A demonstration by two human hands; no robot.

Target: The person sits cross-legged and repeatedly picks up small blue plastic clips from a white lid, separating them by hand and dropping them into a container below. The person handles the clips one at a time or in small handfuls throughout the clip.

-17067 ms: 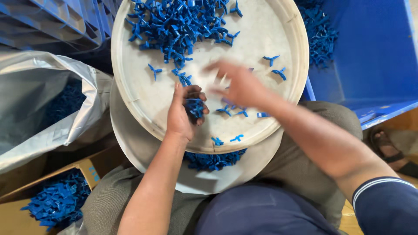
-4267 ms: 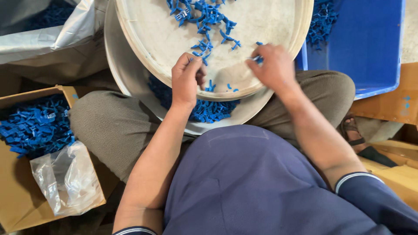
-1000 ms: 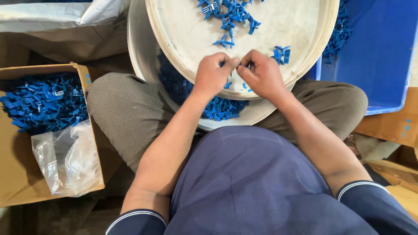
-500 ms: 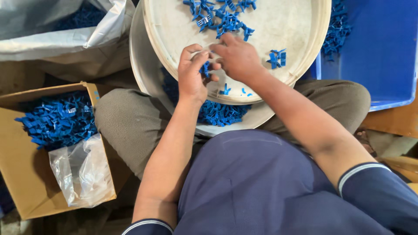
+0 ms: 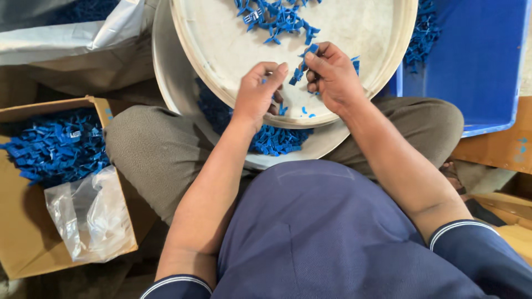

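Note:
A round cream tray [image 5: 221, 50] rests on my lap over a second, larger tray [image 5: 166, 94]. A heap of small blue plastic parts [image 5: 274, 16] lies at the upper tray's far side. My right hand [image 5: 332, 77] pinches a few blue parts [image 5: 302, 63] between thumb and fingers above the near rim. My left hand [image 5: 255, 94] is curled beside it, fingers bent over the tray, with a small blue part just showing at its fingertips. More blue parts [image 5: 271, 138] fill the lower tray under the upper one.
A cardboard box [image 5: 33, 232] at left holds blue parts and a clear plastic bag [image 5: 91, 216]. A blue plastic crate [image 5: 471, 61] with blue parts stands at right. A grey sack [image 5: 66, 39] lies at upper left. My knees flank the trays.
My hands have drawn slightly apart; the right hand has lifted a few blue parts off the tray. The view has shifted a little.

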